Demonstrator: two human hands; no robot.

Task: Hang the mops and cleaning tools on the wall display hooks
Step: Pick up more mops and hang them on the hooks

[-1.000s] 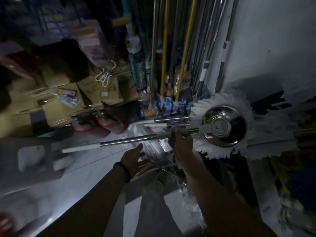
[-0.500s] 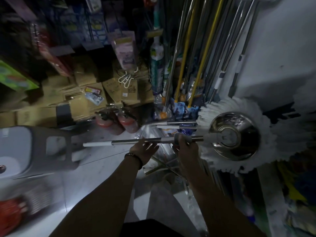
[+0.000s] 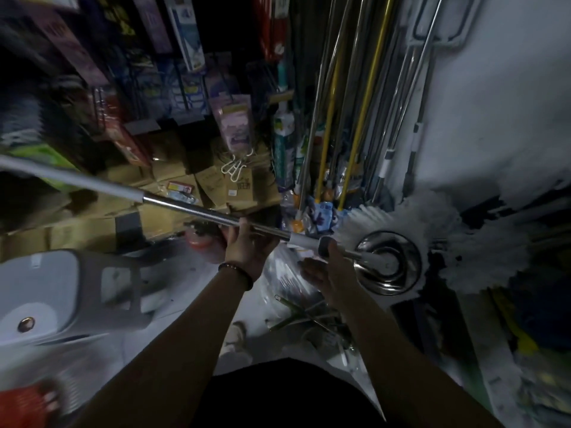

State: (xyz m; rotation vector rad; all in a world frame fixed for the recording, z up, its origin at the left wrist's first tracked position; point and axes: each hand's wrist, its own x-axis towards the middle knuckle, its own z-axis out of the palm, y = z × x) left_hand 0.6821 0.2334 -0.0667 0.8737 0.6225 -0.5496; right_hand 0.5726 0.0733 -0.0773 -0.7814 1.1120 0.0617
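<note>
Storeroom: dim and crowded, with cardboard boxes point(image 3: 185, 186) stacked at 10 o'clock, a grey stool point(image 3: 92, 288) at 8 o'clock and a white wall point(image 3: 500, 88) at 2 o'clock.
Poles: a bundle of long poles point(image 3: 340, 118) stands upright at 12 o'clock beside the wall. Whether they hang or only lean cannot be told.
Mop: the mop point(image 3: 387, 261) is carried in the air, nearly level. Its shaft point(image 3: 191, 208) runs from 9 o'clock to the mop head point(image 3: 370, 217) at 3 o'clock, a steel disc ringed with white fringe, low down near the wall.
Left hand: the left hand point(image 3: 247, 245) has its grip clenched round the steel shaft at centre.
Right hand: the right hand point(image 3: 332, 270) has its grip closed on the dark collar just beside the mop head.
Hooks: none can be made out in the gloom.
Done: probably little. This mop is off the floor but on no hook.
Left: it likely needs turning upright and lifting to a hook. A second fringe point(image 3: 482, 257) further out at 3 o'clock suggests more tools are waiting.
</note>
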